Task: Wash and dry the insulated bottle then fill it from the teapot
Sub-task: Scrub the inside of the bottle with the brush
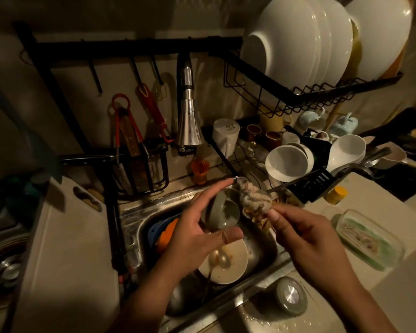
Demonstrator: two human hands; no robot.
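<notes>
A white cutting board lies at 9 o'clock, left of the steel sink. Above it, toward 11 o'clock, a black knife rack stands against the wall, and the chrome faucet hangs at 12 o'clock over the basin. Near the centre, the left hand grasps a grey-green cup above the sink, its thumb pressed on the near rim and its fingers stretched along the far side. Below the cup, at 6 o'clock, a dirty plate with a spoon on it lies in the basin. Just right of the cup and touching its mouth is a knitted cloth, which the right hand pinches at its near end with the fingertips. At 5 o'clock, on the wet sink ledge, stands a round grey-green bottle with a shiny metal centre, seen end-on and apart from both hands. A lidded glass container sits at 4 o'clock, white bowls at 2 o'clock, and racked plates at 1 o'clock.
</notes>
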